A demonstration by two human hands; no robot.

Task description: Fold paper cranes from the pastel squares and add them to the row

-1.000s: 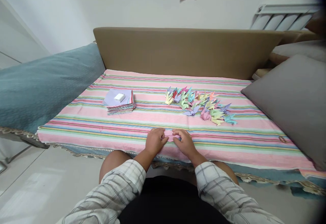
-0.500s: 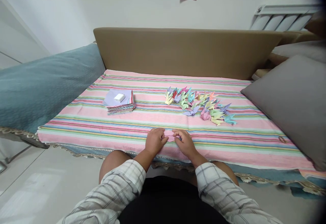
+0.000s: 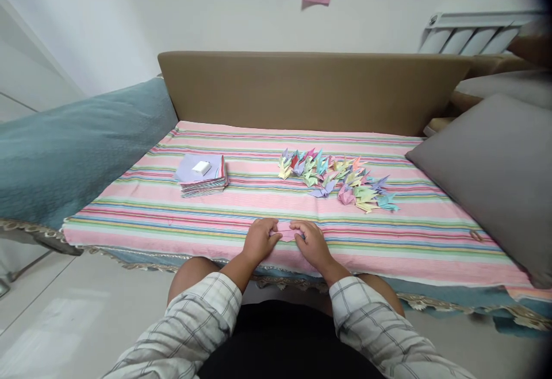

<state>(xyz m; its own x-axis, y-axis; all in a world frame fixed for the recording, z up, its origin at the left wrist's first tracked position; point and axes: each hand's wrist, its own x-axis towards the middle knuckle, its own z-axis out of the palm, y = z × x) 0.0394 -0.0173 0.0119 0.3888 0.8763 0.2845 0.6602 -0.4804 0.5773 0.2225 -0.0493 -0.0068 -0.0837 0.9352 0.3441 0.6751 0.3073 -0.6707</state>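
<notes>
A small folded piece of pink paper (image 3: 286, 234) lies on the striped cloth close to the front edge. My left hand (image 3: 261, 238) pinches its left side, thumb and fingers curled in. At its right side my right hand (image 3: 312, 243) grips it the same way, thumb toward me. Both hands rest low on the cloth, and the fingertips cover the paper's ends. Farther back, right of centre, sits a cluster of folded paper cranes (image 3: 328, 175) in several colours.
A stack of coloured paper sheets (image 3: 202, 188) with a small white block (image 3: 201, 167) on top stands at left. The striped cloth (image 3: 142, 206) covers the seat. A grey cushion (image 3: 491, 177) leans at right, near a small brown ring (image 3: 476, 236). Behind rises a brown backrest (image 3: 302, 91).
The view has tilted up slightly. My hands stay on the pink paper, with the thumbs drawn slightly apart from each other.
</notes>
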